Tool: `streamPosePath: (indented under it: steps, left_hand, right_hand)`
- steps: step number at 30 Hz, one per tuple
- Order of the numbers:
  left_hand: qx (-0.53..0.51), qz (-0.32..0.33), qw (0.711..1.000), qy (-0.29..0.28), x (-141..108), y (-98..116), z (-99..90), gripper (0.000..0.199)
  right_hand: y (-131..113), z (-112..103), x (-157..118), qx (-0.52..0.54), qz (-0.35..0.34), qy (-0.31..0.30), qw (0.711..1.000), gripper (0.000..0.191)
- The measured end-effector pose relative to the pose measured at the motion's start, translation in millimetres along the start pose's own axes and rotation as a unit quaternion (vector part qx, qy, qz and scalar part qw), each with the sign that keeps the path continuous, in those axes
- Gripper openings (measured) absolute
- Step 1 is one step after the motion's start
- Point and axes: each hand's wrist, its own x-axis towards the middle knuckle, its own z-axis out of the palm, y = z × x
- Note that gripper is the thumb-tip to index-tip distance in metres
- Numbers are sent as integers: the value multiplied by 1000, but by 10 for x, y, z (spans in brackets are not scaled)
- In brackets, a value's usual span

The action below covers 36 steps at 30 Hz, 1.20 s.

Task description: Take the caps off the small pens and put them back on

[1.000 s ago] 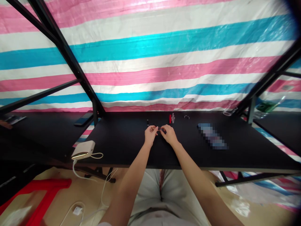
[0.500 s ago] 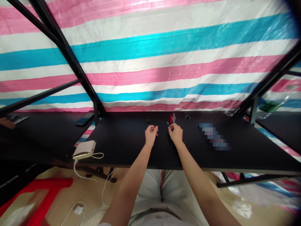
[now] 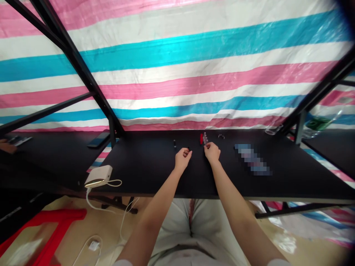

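Observation:
My left hand [image 3: 182, 159] hovers over the black tabletop [image 3: 146, 166], fingers pinched around a small black piece [image 3: 189, 148] whose kind is too small to make out. Behind it a short dark cylinder with a pale band [image 3: 175, 144] stands on the table. My right hand [image 3: 212, 153] is closed in a pinch at the near end of a row of small clear-grey pieces [image 3: 205, 138]. Whatever lies between its fingertips is hidden. Touching or close beside that row is a small red object [image 3: 201, 139]. Some tiny dark and light bits [image 3: 221, 136] lie farther right.
A pixelated flat object [image 3: 252, 159] lies to the right. At the left edge stand a white box with a cable [image 3: 98, 176] and a dark phone-like slab [image 3: 99, 139]. Black metal posts [image 3: 102, 99] flank the table. Another person's hand [image 3: 7, 146] shows far left.
Both hands have shifted right. The right hand has moved to the near end of the grey pieces, and the left hand has moved off the dark cylinder, which now shows fully.

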Motion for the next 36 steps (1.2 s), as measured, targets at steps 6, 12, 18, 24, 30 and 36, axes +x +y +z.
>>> streamPosePath:
  steps: [6,12,18,24,30,36]
  left_hand:
    - [116,77,990,-38,187,-8,250,13]
    - [242,77,966,-42,468,-21,516,11]
    - [368,42,927,-61,557,14,653,15]
    - [409,42,909,-70,576,-46,696,17]
    - [417,22,907,-54,581,-47,754,17]
    - [414,33,908,-49,559,-1,732,19]
  right_hand:
    - [9,12,24,-6,9,-2,1000,12]
    - [1,-3,21,-25,11,-10,1000,16]
    - [9,5,27,-43,9,-11,999,17]
    - [24,25,34,-41,1,-6,999,17]
    - [23,23,38,-35,-1,-4,999,17]
    - [19,15,32,-39,1,-5,999,17]
